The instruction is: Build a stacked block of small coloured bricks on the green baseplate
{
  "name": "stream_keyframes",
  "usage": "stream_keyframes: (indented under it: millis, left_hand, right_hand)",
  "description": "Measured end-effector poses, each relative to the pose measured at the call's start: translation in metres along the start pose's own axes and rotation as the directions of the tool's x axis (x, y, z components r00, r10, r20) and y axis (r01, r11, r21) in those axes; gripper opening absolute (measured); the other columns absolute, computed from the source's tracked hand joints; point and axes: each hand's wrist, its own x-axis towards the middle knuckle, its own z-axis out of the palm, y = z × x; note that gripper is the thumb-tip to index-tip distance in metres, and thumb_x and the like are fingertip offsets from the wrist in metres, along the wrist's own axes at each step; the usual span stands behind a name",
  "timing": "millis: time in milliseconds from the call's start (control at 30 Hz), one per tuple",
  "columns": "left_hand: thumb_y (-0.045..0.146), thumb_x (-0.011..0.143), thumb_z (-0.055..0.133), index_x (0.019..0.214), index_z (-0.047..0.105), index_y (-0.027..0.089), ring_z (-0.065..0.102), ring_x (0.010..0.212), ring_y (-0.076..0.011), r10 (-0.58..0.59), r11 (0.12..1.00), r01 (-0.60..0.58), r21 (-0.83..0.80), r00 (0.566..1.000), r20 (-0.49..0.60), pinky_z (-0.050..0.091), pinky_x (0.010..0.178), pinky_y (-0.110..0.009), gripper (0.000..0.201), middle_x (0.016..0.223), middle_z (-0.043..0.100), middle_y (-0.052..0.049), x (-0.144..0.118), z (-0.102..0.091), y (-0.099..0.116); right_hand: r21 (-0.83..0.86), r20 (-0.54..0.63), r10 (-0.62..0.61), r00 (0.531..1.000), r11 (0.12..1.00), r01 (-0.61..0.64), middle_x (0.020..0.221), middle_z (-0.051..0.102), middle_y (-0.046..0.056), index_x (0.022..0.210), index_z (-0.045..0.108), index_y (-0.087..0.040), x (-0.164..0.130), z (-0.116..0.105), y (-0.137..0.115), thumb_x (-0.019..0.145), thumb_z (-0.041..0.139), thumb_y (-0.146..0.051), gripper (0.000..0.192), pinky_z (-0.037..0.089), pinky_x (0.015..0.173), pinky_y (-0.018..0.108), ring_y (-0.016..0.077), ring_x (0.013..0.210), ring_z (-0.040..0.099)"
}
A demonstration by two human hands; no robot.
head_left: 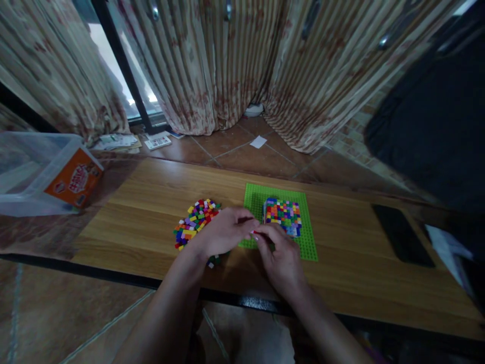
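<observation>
My left hand (227, 230) and my right hand (282, 255) meet fingertip to fingertip over the near left edge of a green studded baseplate (308, 222). Between the thumb and finger of my right hand is a small red toy brick (255, 232). The fingers of my left hand are closed beside it; what they grip is too small to make out. On the baseplate stands a block of many-coloured bricks (282, 215), roughly square. A loose pile of small coloured bricks (199, 217) lies to the left, partly hidden by my left hand and wrist.
The wooden table (132, 217) has a dark front edge. A black phone-like slab (402, 235) and white paper (447, 253) lie at the right. A clear plastic bin (34, 187) with an orange label stands at the left. Curtains (227, 65) hang behind.
</observation>
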Motion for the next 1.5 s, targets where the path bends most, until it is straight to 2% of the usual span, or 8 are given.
stream_keyframes:
  millis: [333, 500, 667, 800, 933, 1100, 1300, 1500]
  left_hand:
    - [0.022, 0.075, 0.067, 0.08, 0.069, 0.014, 0.053, 0.059, -0.0087, -0.083, 0.957, 0.086, -0.277, 0.996, 0.022, 0.041, 0.057, -0.021, 0.01, 0.065, 0.062, 0.002, 0.002, 0.007, 0.006]
    - [0.019, 0.069, 0.072, 0.08, 0.067, 0.012, 0.054, 0.059, -0.0075, -0.136, 0.9, 0.135, -0.414, 0.99, 0.027, 0.042, 0.061, -0.021, 0.014, 0.066, 0.063, 0.002, 0.004, 0.012, 0.008]
    - [0.022, 0.068, 0.076, 0.082, 0.067, 0.012, 0.059, 0.063, -0.0093, -0.113, 0.843, 0.117, -0.525, 0.993, 0.04, 0.046, 0.064, -0.023, 0.02, 0.071, 0.066, 0.0, 0.003, 0.013, 0.009]
    - [0.021, 0.071, 0.072, 0.084, 0.067, 0.012, 0.055, 0.059, -0.0082, -0.148, 0.878, 0.137, -0.459, 0.989, 0.012, 0.045, 0.061, -0.022, 0.016, 0.068, 0.064, 0.001, 0.004, 0.01, 0.01]
    - [0.019, 0.076, 0.065, 0.084, 0.065, 0.013, 0.05, 0.055, -0.0078, -0.214, 0.926, 0.185, -0.329, 0.976, -0.052, 0.04, 0.057, -0.021, 0.01, 0.061, 0.058, 0.004, 0.006, 0.009, 0.009]
    - [0.016, 0.078, 0.058, 0.09, 0.069, 0.013, 0.051, 0.059, -0.0096, -0.167, 0.976, 0.157, -0.152, 0.984, -0.056, 0.039, 0.058, -0.022, 0.016, 0.068, 0.061, 0.002, 0.008, 0.016, 0.004]
    - [0.02, 0.081, 0.056, 0.105, 0.073, 0.014, 0.061, 0.076, -0.0156, -0.068, 0.995, 0.072, 0.074, 0.996, -0.057, 0.046, 0.069, -0.025, 0.029, 0.086, 0.072, -0.004, 0.008, 0.021, -0.006]
    - [0.022, 0.086, 0.052, 0.112, 0.072, 0.019, 0.064, 0.08, -0.015, -0.004, 0.991, 0.0, 0.137, 0.999, 0.032, 0.047, 0.072, -0.024, 0.033, 0.092, 0.074, -0.002, 0.005, 0.019, -0.009]
  right_hand:
    - [0.048, -0.078, 0.044, 0.996, 0.998, -0.04, 0.094, 0.068, 0.003, 0.097, 0.064, -0.023, 0.001, -0.009, 0.004, 0.094, 0.054, -0.018, 0.012, 0.051, 0.077, 0.03, 0.0167, 0.088, 0.066]
    - [0.155, -0.111, 0.058, 0.992, 0.987, -0.04, 0.09, 0.068, 0.001, 0.094, 0.065, -0.023, 0.0, -0.012, 0.004, 0.094, 0.055, -0.018, 0.011, 0.051, 0.076, 0.028, 0.0145, 0.085, 0.064]
    - [0.425, -0.101, 0.249, 0.963, 0.886, -0.184, 0.083, 0.069, -0.002, 0.092, 0.067, -0.025, 0.0, -0.013, 0.001, 0.091, 0.06, -0.026, 0.007, 0.053, 0.067, 0.026, 0.0125, 0.071, 0.065]
    - [0.507, -0.156, 0.354, 0.922, 0.83, -0.233, 0.072, 0.068, -0.004, 0.09, 0.07, -0.024, 0.002, -0.018, 0.005, 0.087, 0.066, -0.027, 0.005, 0.053, 0.063, 0.024, 0.0117, 0.065, 0.064]
    - [0.419, -0.209, 0.366, 0.907, 0.872, -0.255, 0.081, 0.07, -0.002, 0.093, 0.072, -0.025, 0.003, -0.025, 0.018, 0.087, 0.065, -0.028, 0.009, 0.055, 0.068, 0.027, 0.0133, 0.073, 0.067]
    - [0.078, -0.224, 0.166, 0.96, 0.985, -0.152, 0.092, 0.071, 0.002, 0.094, 0.073, -0.023, 0.001, -0.027, 0.025, 0.09, 0.059, -0.022, 0.014, 0.053, 0.078, 0.03, 0.016, 0.087, 0.067]
    - [-0.155, -0.151, 0.076, 0.986, 0.983, -0.099, 0.091, 0.073, 0.005, 0.095, 0.071, -0.02, 0.003, -0.019, 0.015, 0.091, 0.056, -0.017, 0.016, 0.052, 0.078, 0.033, 0.0183, 0.084, 0.067]
    - [-0.244, -0.157, 0.051, 0.986, 0.966, -0.089, 0.087, 0.073, 0.005, 0.091, 0.071, -0.018, 0.006, -0.014, 0.015, 0.091, 0.059, -0.018, 0.013, 0.05, 0.075, 0.033, 0.0198, 0.08, 0.067]
